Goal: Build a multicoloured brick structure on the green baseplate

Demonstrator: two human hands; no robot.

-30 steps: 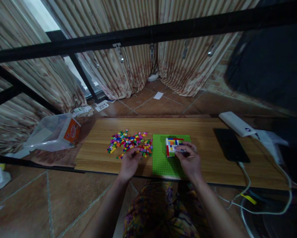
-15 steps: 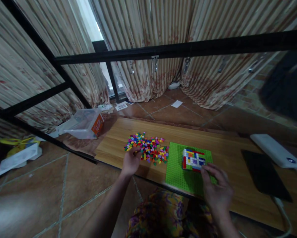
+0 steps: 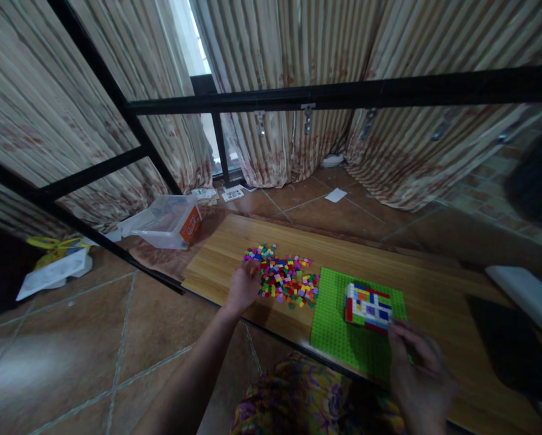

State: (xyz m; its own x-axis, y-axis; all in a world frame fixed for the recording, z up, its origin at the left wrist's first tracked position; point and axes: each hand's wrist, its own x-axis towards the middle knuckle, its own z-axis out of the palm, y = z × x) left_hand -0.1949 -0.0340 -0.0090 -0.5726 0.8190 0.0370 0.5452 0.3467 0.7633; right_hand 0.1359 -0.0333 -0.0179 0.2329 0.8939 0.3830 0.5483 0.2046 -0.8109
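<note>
My left hand [image 3: 245, 284] is at the near-left edge of a pile of small coloured bricks [image 3: 280, 275]. Its fingers are curled together; a speck of orange shows at the fingertips, too small to name. On the green baseplate [image 3: 332, 335] sits a low block built of bricks [image 3: 365, 307], mostly white, red, blue and yellow on top. My right hand [image 3: 420, 365] is at the near-right corner of this build, thumb and forefinger pinched together. Blur hides what the pinch holds, if anything, and whether it touches the build.
The wooden table [image 3: 234, 232] carries a dark flat tablet-like panel [image 3: 501, 338] and a white device [image 3: 524, 296] at the right. On the floor at left stands a clear plastic box [image 3: 164, 226] with an orange label. A black metal frame [image 3: 325, 96] crosses before the curtains.
The view has turned a little left, so everything sits farther right. My left hand's fingers are more curled in at the pile. My right hand stays by the build's corner.
</note>
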